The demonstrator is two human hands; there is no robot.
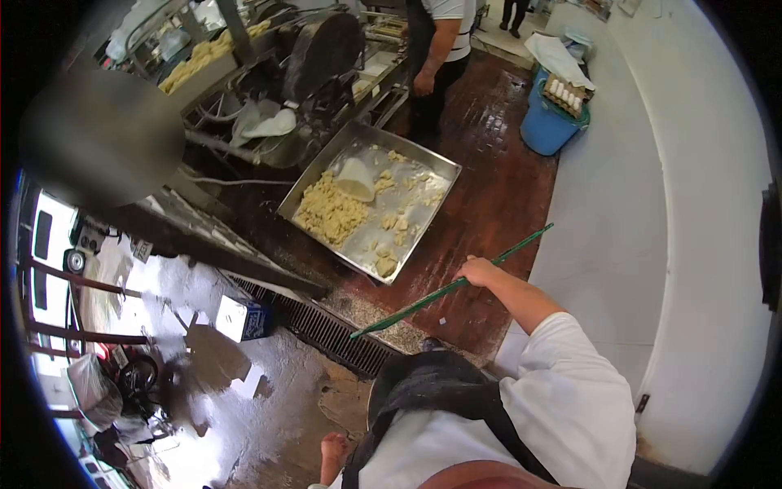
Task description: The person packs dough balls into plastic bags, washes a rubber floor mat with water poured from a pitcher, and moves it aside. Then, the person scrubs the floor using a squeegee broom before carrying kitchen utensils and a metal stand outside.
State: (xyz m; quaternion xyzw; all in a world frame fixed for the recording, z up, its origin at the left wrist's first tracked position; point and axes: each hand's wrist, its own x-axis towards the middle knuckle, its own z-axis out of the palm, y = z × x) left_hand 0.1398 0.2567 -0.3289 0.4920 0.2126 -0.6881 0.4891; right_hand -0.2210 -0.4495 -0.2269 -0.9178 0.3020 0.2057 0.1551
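My right hand [479,270] is closed around a long, thin green stick [415,305], which slants across in front of me above the floor. No broom head or other fitting shows at either end of it. Low on the left, my left hand [332,446] hangs by my side with its fingers curled and nothing visible in them. Beyond the stick lies a large metal tray [426,226]. Crumbly yellow dough [327,212] is heaped on its left side, with smaller lumps scattered over the rest. A whitish tub [356,179] lies tipped in the dough.
A co-worker [448,37] stands behind the tray, beside a dark machine [324,57]. A blue bin [547,129] with an egg carton [564,95] stands by the right wall. On the left are a drain grate [326,330], a blue-and-white box [254,320] and wet pavement.
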